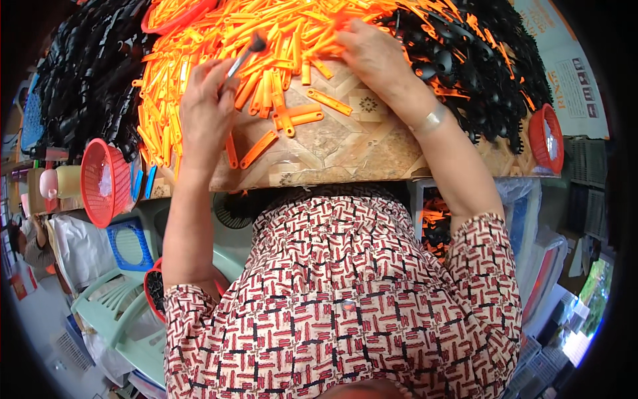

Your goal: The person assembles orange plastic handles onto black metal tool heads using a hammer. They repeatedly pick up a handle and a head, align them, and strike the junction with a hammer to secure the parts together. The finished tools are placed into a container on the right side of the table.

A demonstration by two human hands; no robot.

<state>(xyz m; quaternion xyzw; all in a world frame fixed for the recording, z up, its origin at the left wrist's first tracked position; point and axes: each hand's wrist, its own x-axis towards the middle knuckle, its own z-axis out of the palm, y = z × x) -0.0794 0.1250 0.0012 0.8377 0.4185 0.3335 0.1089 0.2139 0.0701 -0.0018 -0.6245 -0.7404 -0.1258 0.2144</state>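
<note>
My left hand (207,110) is closed round a slim tool with a silvery shaft and a dark, rounded, brush-like end (256,44), which points up and right over the orange pile. Flat orange plastic handle-like pieces (279,40), long and slotted, are heaped across the far middle of the table. My right hand (377,56) reaches to the heap's right side with its fingers bent. Its fingertips are blurred among the orange pieces, so whether they hold one is unclear. A few loose orange pieces (330,102) lie on the patterned tabletop between my hands.
Black plastic parts are piled at the left (90,73) and right (458,73). Red baskets stand at the table's left (105,211) and right (547,139) edges. Two blue strips (151,181) lie near the front-left edge. A pale green chair (123,316) is below left.
</note>
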